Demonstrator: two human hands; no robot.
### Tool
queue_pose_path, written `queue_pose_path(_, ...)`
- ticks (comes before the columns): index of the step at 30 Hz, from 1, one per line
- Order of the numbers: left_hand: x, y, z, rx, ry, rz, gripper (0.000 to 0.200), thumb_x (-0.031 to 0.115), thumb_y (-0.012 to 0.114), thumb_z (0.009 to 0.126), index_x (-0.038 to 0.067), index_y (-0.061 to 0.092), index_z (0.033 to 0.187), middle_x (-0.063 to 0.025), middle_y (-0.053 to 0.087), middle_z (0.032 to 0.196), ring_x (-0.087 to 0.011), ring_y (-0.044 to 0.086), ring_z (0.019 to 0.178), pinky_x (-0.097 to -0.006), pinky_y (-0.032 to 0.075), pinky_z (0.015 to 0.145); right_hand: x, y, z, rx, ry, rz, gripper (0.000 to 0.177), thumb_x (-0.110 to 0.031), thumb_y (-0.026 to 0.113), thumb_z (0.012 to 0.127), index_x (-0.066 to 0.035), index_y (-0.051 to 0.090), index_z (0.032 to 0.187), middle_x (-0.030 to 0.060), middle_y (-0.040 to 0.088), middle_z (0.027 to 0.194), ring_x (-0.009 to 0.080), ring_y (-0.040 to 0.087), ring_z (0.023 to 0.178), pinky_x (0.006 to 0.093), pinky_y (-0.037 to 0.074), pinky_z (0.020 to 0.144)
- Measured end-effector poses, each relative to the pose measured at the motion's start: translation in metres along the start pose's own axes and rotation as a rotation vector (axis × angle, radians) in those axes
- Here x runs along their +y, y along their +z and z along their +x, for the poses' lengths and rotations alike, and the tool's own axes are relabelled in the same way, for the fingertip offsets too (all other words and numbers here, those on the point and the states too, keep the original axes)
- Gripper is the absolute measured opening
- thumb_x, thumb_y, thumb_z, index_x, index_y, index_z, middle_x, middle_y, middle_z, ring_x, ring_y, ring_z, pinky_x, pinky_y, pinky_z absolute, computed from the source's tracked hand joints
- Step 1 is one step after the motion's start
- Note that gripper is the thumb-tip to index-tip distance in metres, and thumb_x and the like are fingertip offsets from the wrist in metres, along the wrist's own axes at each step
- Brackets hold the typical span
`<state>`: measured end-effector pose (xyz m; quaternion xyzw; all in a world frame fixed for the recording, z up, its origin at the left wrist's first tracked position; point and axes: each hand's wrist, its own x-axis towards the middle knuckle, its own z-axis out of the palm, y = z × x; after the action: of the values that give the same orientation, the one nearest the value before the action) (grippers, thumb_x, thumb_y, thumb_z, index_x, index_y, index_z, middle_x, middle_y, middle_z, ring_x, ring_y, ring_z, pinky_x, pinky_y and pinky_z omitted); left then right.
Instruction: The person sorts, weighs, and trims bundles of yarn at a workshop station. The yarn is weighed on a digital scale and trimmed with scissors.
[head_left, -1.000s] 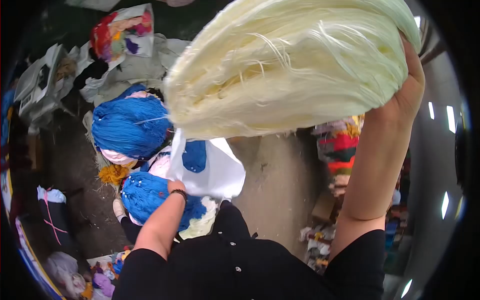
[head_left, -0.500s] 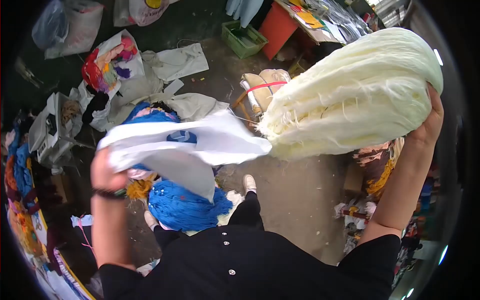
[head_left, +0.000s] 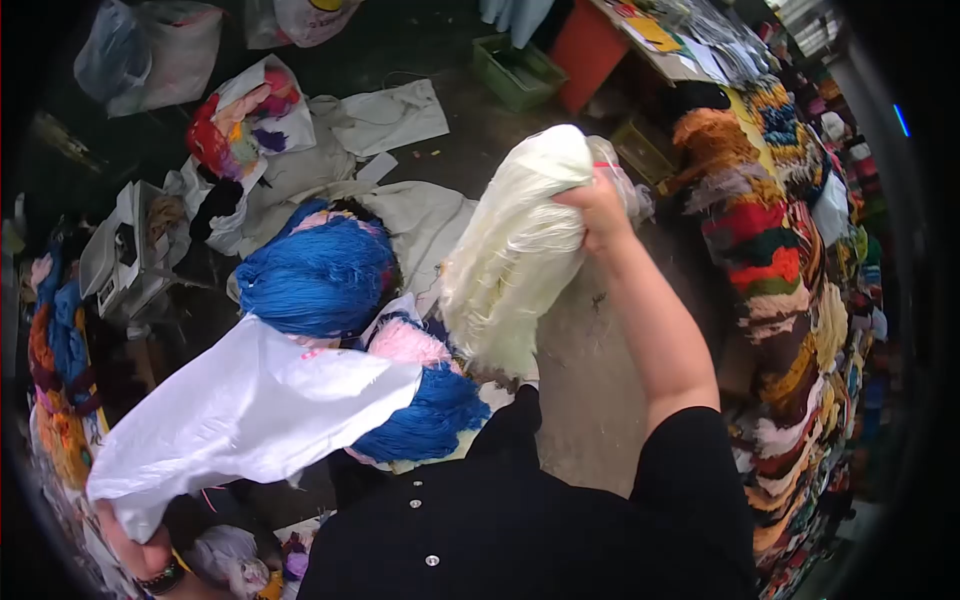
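In the lower left, my left hand [head_left: 138,548] is closed on one end of a white sack [head_left: 250,405], which stretches slack toward the middle. My right hand [head_left: 600,208] grips the upper part of a cream yarn hank [head_left: 515,230], whose loose strands hang down toward the floor. Below and left of the hank lies a large blue yarn bundle [head_left: 318,272]. Another blue yarn bundle [head_left: 425,415] with pink yarn [head_left: 410,343] above it sits close to my body, partly covered by the sack.
Along the right, many coloured yarn hanks [head_left: 765,260] are piled in a row. A green crate [head_left: 515,75] stands at the back beside a paper-covered table [head_left: 655,40]. Red and multicoloured yarn [head_left: 235,125] lies on white sacking at the upper left. Plastic bags [head_left: 165,55] sit behind it.
The cream hank has swung down and left in my right hand, hanging more upright. My left hand has drawn the white sack down and left, uncovering the blue bundle behind it.
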<state>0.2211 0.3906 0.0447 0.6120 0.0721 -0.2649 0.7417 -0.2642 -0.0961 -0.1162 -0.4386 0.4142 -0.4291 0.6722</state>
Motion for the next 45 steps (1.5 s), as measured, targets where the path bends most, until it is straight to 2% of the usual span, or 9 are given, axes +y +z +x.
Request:
queue_pose_path(10, -0.033, -0.132, 0.044, 0.014, -0.068, 0.097, 0.048, 0.04, 0.046, 0.097, 0.008, 0.048, 0.133, -0.006, 0.054, 0.132, -0.0251, 0.053, 0.117, -0.0403, 0.043, 0.099, 0.126, 0.063, 0.046, -0.119, -0.368, -0.753, 0.049, -0.009, 0.074, 0.065, -0.004, 0.055, 0.11, 0.0094, 0.064, 0.108, 0.0225, 0.061, 0.1, 0.0322, 0.045, 0.088)
queue_pose_path(13, -0.04, -0.166, 0.049, 0.084, 0.009, 0.085, 0.049, 0.038, 0.047, 0.097, 0.007, 0.045, 0.135, -0.0077, 0.053, 0.133, -0.0258, 0.054, 0.116, -0.0394, 0.044, 0.098, 0.219, 0.052, 0.031, -0.268, -0.526, -1.129, 0.065, -0.012, 0.073, 0.063, -0.005, 0.051, 0.123, 0.0204, 0.058, 0.117, 0.0426, 0.048, 0.116, 0.0435, 0.04, 0.097)
queue_pose_path(16, -0.045, -0.166, 0.045, 0.106, 0.006, 0.071, 0.046, 0.037, 0.049, 0.097, 0.007, 0.047, 0.132, -0.0068, 0.056, 0.128, -0.0247, 0.056, 0.112, -0.0376, 0.046, 0.093, 0.267, 0.059, -0.035, -0.445, -0.143, -1.702, 0.081, -0.018, 0.082, 0.057, -0.005, 0.046, 0.129, 0.0235, 0.037, 0.139, 0.044, 0.031, 0.132, 0.0469, 0.031, 0.109)
queue_pose_path(23, -0.054, -0.121, 0.018, 0.012, 0.054, 0.068, 0.042, 0.035, 0.048, 0.097, 0.006, 0.049, 0.128, -0.0084, 0.059, 0.12, -0.0245, 0.06, 0.104, -0.0375, 0.048, 0.088, 0.151, 0.201, -0.152, -0.689, -0.279, -0.881, 0.031, -0.017, 0.069, 0.077, -0.005, 0.065, 0.105, 0.0157, 0.066, 0.1, 0.0333, 0.063, 0.094, 0.0391, 0.05, 0.083)
queue_pose_path(25, -0.056, -0.113, 0.01, -0.057, 0.043, 0.084, 0.042, 0.034, 0.047, 0.098, 0.003, 0.05, 0.126, -0.0103, 0.06, 0.118, -0.0242, 0.062, 0.101, -0.037, 0.049, 0.087, 0.092, 0.255, -0.177, -1.066, -0.4, -0.572, 0.027, -0.016, 0.07, 0.08, -0.004, 0.064, 0.104, 0.0143, 0.065, 0.103, 0.0293, 0.063, 0.096, 0.0362, 0.05, 0.083)
queue_pose_path(29, -0.062, -0.079, -0.012, -0.177, 0.014, 0.062, 0.044, 0.036, 0.044, 0.099, -0.001, 0.055, 0.12, -0.0109, 0.062, 0.115, -0.0225, 0.061, 0.101, -0.0352, 0.048, 0.088, 0.069, 0.343, -0.228, -1.763, 0.001, -0.33, 0.027, -0.019, 0.061, 0.086, -0.005, 0.064, 0.108, 0.0162, 0.066, 0.1, 0.0328, 0.062, 0.095, 0.0387, 0.048, 0.086)
queue_pose_path(36, -0.065, -0.046, -0.044, -0.231, 0.088, 0.023, 0.035, 0.026, 0.047, 0.099, -0.004, 0.055, 0.115, -0.0093, 0.065, 0.103, -0.0179, 0.063, 0.091, -0.0318, 0.05, 0.081, 0.173, 0.393, -0.194, -1.147, -0.465, -1.465, 0.034, -0.029, 0.044, 0.093, -0.002, 0.064, 0.091, 0.0221, 0.067, 0.084, 0.0384, 0.066, 0.071, 0.0468, 0.052, 0.067)
queue_pose_path(40, -0.066, 0.009, -0.057, -0.598, 0.098, 0.253, 0.032, 0.019, 0.051, 0.094, -0.003, 0.056, 0.116, -0.0141, 0.064, 0.105, -0.0242, 0.063, 0.093, -0.0345, 0.05, 0.082, 0.213, 0.391, -0.203, -1.322, -0.269, -1.393, 0.029, -0.022, 0.047, 0.091, 0.001, 0.058, 0.106, 0.0242, 0.065, 0.099, 0.0375, 0.065, 0.084, 0.0443, 0.053, 0.078)
queue_pose_path(45, -0.06, 0.098, -0.11, -0.972, 0.717, 0.584, 0.028, 0.016, 0.055, 0.086, 0.0, 0.059, 0.108, -0.0158, 0.063, 0.102, -0.0289, 0.061, 0.092, -0.0375, 0.048, 0.082, 0.194, 0.408, -0.195, -1.131, -0.397, -1.379, 0.029, -0.022, 0.047, 0.091, 0.001, 0.058, 0.107, 0.0239, 0.065, 0.099, 0.0373, 0.065, 0.085, 0.0441, 0.053, 0.078)
